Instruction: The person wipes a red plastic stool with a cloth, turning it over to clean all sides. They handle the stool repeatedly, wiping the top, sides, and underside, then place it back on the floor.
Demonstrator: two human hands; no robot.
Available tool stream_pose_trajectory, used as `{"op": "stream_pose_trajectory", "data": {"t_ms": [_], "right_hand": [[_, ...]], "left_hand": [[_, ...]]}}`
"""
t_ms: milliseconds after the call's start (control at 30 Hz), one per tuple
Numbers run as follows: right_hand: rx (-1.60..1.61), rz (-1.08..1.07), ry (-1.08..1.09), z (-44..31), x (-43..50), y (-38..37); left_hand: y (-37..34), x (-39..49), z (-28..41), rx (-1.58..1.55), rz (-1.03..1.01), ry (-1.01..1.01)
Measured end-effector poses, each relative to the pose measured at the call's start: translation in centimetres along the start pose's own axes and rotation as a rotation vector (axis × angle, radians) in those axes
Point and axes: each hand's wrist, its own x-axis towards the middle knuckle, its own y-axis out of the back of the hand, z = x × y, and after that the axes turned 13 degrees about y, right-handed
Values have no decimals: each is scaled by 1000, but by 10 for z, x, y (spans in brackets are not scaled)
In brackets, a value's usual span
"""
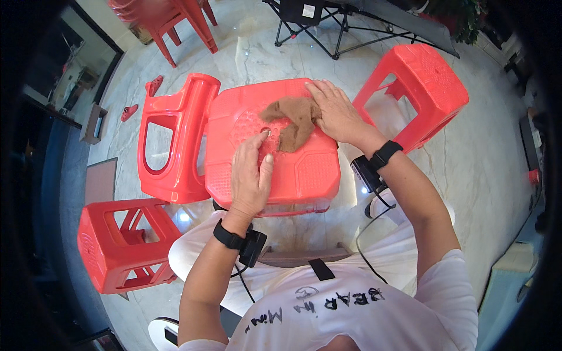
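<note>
A red plastic chair (272,180) stands before me, its textured seat facing up and its backrest (180,109) to the left. My left hand (251,171) rests on the near left part of the seat, holding nothing, thumb apart and a fingertip by the small round hole (265,130). A crumpled brown cloth (295,120) lies across the far middle of the seat. One end of it runs in under my right hand (336,109), at the seat's right edge. The fingers of that hand reach the far right corner; the thumb is hidden.
A red plastic stool (423,87) stands at the right, another red stool (127,245) at the near left. Stacked red chairs (171,17) and a folding lounger (342,26) are at the back. Red clogs (129,112) lie on the tiled floor. Cables (362,237) hang from my wrist devices.
</note>
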Motion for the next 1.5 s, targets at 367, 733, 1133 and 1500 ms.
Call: {"op": "stream_pose_trajectory", "data": {"t_ms": [367, 733, 1133, 1500], "right_hand": [[276, -365, 569, -87, -44, 30], [55, -154, 151, 7, 42, -1], [218, -349, 512, -119, -26, 9], [-98, -225, 391, -20, 91, -10]], "left_hand": [[-3, -4, -5, -56, 102, 3], [-3, -6, -4, -58, 145, 23], [-5, -17, -10, -255, 384, -27], [-4, -16, -7, -179, 424, 37]]}}
